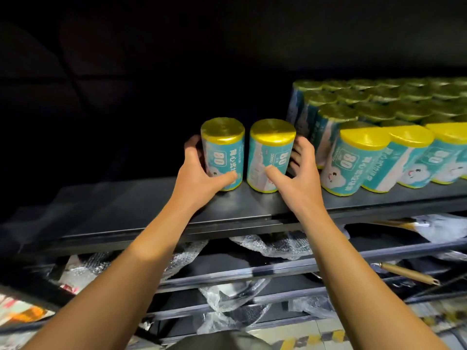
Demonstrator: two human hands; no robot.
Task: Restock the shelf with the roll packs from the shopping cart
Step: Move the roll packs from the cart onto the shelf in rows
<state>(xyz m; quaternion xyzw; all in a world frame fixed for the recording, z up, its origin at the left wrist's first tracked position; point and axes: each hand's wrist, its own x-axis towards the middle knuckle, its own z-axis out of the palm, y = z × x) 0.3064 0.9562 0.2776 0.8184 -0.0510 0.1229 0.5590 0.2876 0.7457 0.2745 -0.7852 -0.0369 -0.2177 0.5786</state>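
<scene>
Two upright teal-wrapped, yellow-capped roll packs are gripped, one by the left hand (199,170) (left roll pack (223,152)), one by the right hand (295,173) (right roll pack (270,155)), on the dark metal shelf (141,210). Right of the right hand, stocked packs (379,137) are ranked.

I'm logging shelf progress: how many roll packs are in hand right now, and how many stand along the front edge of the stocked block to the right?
Packs in hand: 2, left pack gripped by the left hand, right pack by the right hand
Front-row packs in view: 4, the last cut off by the frame
Total: 6
</scene>
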